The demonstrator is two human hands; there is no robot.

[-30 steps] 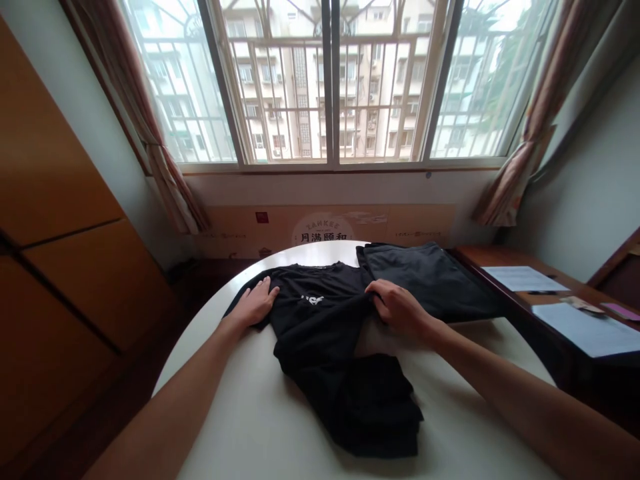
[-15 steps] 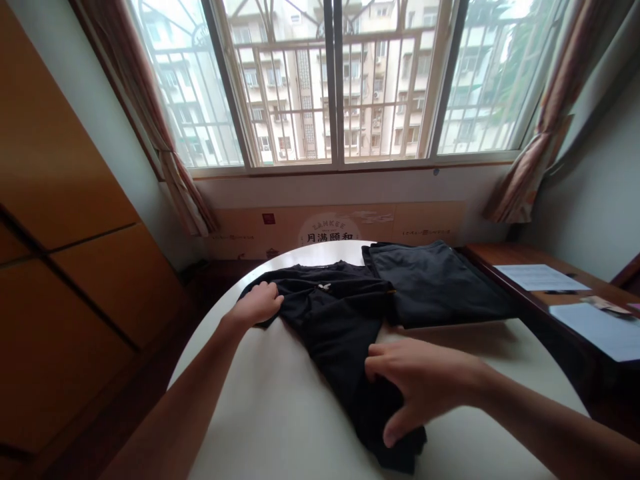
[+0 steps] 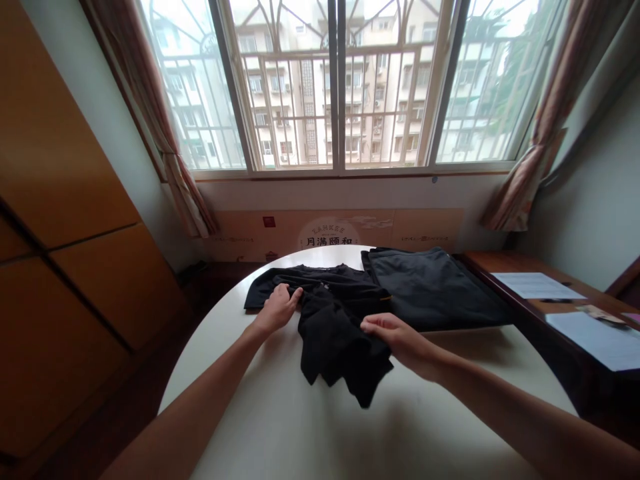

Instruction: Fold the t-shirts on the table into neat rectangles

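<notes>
A black shirt [image 3: 330, 327] lies on the white round table [image 3: 240, 400], its neckline toward the window and one sleeve spread to the left. Its near part is lifted and bunched, with a ragged lower edge hanging over the tabletop. Closed on the cloth near the left sleeve is my left hand [image 3: 279, 311], thumb against fingers. My right hand [image 3: 403, 337] pinches the lifted part at its right side. A small pale mark on the chest is partly covered by the raised cloth. Right beside the shirt rests a folded dark garment [image 3: 430, 287].
A brown wooden desk [image 3: 480, 263] stands at the right, holding white paper sheets [image 3: 537, 285] and a pen. Behind the table are a printed cardboard panel [image 3: 240, 230] and a barred window [image 3: 335, 107] with tied curtains. An orange-brown cabinet [image 3: 65, 200] borders the left.
My right hand has closed on the shirt's lower part and raised it away from me, so it folds upward. The left hand has shifted right along the shirt.
</notes>
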